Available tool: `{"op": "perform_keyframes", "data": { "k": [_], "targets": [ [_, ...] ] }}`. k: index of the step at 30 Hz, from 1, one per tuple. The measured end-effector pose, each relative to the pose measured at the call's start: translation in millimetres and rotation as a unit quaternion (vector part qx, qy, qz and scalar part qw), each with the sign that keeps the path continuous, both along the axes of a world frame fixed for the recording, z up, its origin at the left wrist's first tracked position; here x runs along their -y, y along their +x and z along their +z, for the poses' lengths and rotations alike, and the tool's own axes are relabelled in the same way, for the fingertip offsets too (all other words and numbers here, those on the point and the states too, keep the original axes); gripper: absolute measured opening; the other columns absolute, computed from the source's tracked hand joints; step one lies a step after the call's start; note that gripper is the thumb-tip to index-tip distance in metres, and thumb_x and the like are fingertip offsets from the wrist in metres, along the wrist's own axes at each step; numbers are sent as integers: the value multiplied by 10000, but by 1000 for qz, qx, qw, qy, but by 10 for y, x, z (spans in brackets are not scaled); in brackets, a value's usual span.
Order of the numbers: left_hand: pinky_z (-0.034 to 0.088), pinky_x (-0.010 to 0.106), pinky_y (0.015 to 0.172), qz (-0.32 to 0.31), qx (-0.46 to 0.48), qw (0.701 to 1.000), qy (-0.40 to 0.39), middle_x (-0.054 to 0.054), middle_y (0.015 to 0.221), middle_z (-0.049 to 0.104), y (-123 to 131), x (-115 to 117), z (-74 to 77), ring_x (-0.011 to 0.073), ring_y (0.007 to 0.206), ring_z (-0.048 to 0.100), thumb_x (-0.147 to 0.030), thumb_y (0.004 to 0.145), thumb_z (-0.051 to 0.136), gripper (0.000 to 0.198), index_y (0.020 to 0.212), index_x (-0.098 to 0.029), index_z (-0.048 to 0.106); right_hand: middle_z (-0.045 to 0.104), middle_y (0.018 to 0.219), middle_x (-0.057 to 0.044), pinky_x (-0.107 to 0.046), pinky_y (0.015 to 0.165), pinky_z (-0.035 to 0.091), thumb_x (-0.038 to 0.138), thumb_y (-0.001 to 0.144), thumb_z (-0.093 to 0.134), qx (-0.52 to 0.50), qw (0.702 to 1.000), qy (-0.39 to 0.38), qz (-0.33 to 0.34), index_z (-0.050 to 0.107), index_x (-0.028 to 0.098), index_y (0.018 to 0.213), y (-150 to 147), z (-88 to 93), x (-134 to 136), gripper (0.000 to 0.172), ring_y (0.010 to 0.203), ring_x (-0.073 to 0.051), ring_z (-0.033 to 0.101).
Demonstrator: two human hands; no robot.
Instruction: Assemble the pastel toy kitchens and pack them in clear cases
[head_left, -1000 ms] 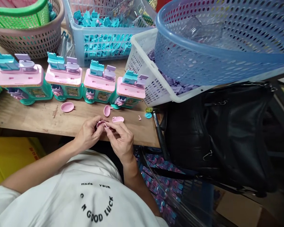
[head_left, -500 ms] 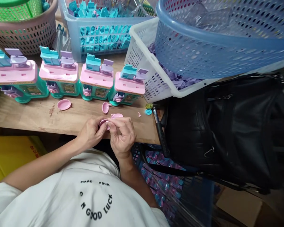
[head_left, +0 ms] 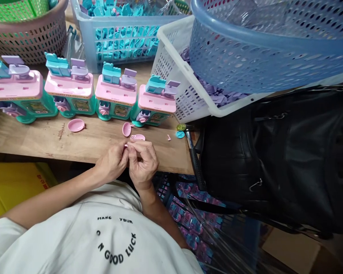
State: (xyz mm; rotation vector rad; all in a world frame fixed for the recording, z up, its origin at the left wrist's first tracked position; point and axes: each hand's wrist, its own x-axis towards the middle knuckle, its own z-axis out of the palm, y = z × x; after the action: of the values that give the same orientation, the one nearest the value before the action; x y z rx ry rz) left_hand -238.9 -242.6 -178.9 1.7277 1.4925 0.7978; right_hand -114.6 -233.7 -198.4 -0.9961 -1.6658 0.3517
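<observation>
My left hand [head_left: 113, 160] and my right hand [head_left: 143, 161] meet over the table's front edge, fingers pinched together. Between the fingertips shows a bit of a small pink plastic piece [head_left: 126, 145]; the rest of it is covered by the fingers. Just beyond lie a pink oval shell with a small loop [head_left: 138, 137] and another pink shell [head_left: 127, 129]. Farther left rests a larger pink oval shell [head_left: 76, 125]. A tiny pink part [head_left: 169, 137] lies to the right.
Several pink and teal toy machines [head_left: 116, 93] stand in a row on the wooden table [head_left: 45, 142]. Behind are a bin of turquoise parts [head_left: 125, 42], a white crate [head_left: 171, 68] and a blue basket [head_left: 263, 57]. A hammer [head_left: 196, 163] and black bag [head_left: 274, 160] are at right.
The pink piece's rounded shell, visible between my hands before, is now mostly hidden by my fingers. My hands have closed in on each other, the right shifting slightly left.
</observation>
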Motion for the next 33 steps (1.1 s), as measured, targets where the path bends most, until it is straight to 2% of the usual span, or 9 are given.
{"op": "perform_keyframes", "data": {
  "k": [9,13,17,19,21,23,25,29,33],
  "targets": [
    [525,373,719,13,-165,986,14,155,902,703,77,18,-123,265,780,680,-291,979,370,262,982,-143,585,717,818,-31,-374,880,485,273,988,576,72,996,-24,-48,760,266,919,45,-115,53,197,887,-193,620],
    [544,392,769,-9,-99,994,40,162,949,685,19,-34,-107,261,846,677,-287,985,368,287,1066,-122,588,715,817,-36,-346,833,484,310,1001,561,77,996,-41,-34,767,257,933,15,-80,33,223,857,-186,614],
    [572,314,778,-98,-4,990,97,159,1235,603,-323,-30,72,194,959,657,-338,958,512,494,1410,-149,454,723,891,-59,-332,830,486,358,1003,560,92,994,-47,-21,757,229,1058,117,-20,-79,242,860,-186,626],
    [562,288,673,-49,-34,991,119,133,1332,537,-600,3,166,141,839,640,-403,936,601,584,1458,-206,433,715,948,-77,-354,888,481,371,1006,545,100,992,-42,-61,743,219,1126,290,-20,-189,277,911,-202,627],
    [555,344,716,94,-114,971,189,99,1384,496,-889,37,211,168,895,626,-446,929,628,487,1356,-227,543,687,979,-98,-397,936,463,374,1006,528,110,982,-35,-149,746,210,1128,527,-53,-317,299,956,-228,609],
    [524,414,768,219,-175,933,225,62,1327,549,-1125,56,195,244,1027,606,-488,932,619,384,1236,-254,615,653,966,-114,-435,940,446,372,987,546,134,963,-44,-231,769,198,1059,760,-120,-433,292,950,-252,581],
    [473,438,756,272,-209,915,210,49,1163,623,-1257,56,140,279,1094,583,-516,940,600,322,1134,-263,649,623,909,-108,-442,908,443,349,958,580,159,951,-70,-257,785,192,961,926,-202,-517,258,886,-253,554],
    [411,352,718,250,-242,924,161,26,875,583,-1156,26,38,188,919,608,-491,935,599,305,900,-193,654,611,850,-79,-416,863,456,290,925,604,171,953,-101,-228,759,210,848,993,-272,-546,190,839,-236,538],
    [393,258,563,152,-112,974,127,-18,718,600,-683,62,59,97,560,507,-356,904,607,165,891,-192,615,649,827,-51,-333,733,499,300,940,601,130,972,-128,-146,705,200,840,817,-115,-363,175,759,-188,595]
  ]
}}
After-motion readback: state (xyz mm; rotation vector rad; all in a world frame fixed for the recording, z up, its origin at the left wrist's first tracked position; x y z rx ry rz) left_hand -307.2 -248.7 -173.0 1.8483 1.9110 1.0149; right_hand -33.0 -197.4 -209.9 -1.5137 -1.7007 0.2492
